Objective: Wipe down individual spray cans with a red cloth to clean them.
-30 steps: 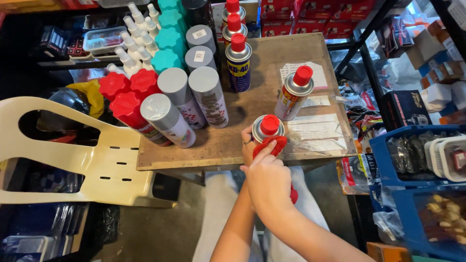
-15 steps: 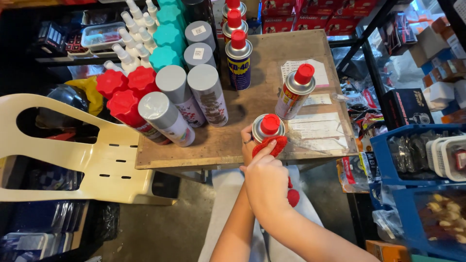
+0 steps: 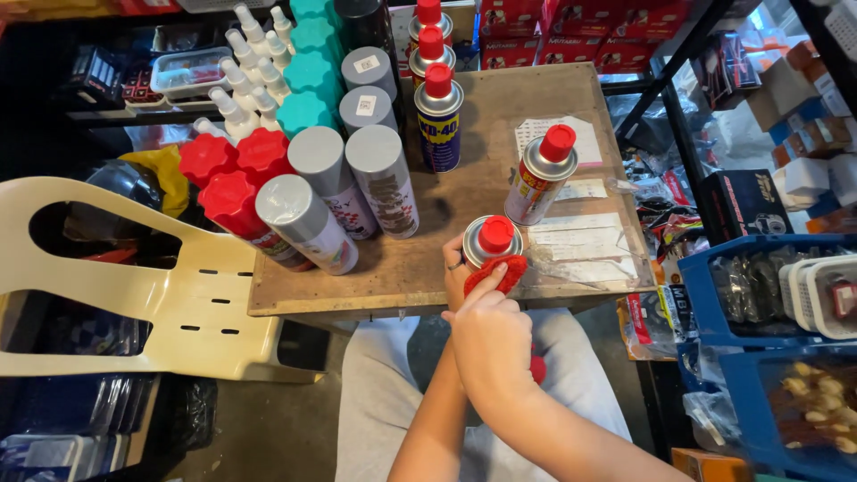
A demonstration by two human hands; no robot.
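Head view: right hand (image 3: 489, 344) presses a red cloth (image 3: 496, 272) against the near side of the upright spray can (image 3: 490, 243), left hand (image 3: 455, 268) gripping that can at the table (image 3: 393, 277) edge.

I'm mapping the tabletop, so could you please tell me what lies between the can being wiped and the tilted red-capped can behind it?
In the head view, only bare wooden table separates the held can from the tilted can.

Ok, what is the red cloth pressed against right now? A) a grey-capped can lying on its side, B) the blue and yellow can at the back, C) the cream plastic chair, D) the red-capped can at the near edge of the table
D: the right hand presses the red cloth against the red-capped can at the table's near edge, while the left hand grips the can's side.
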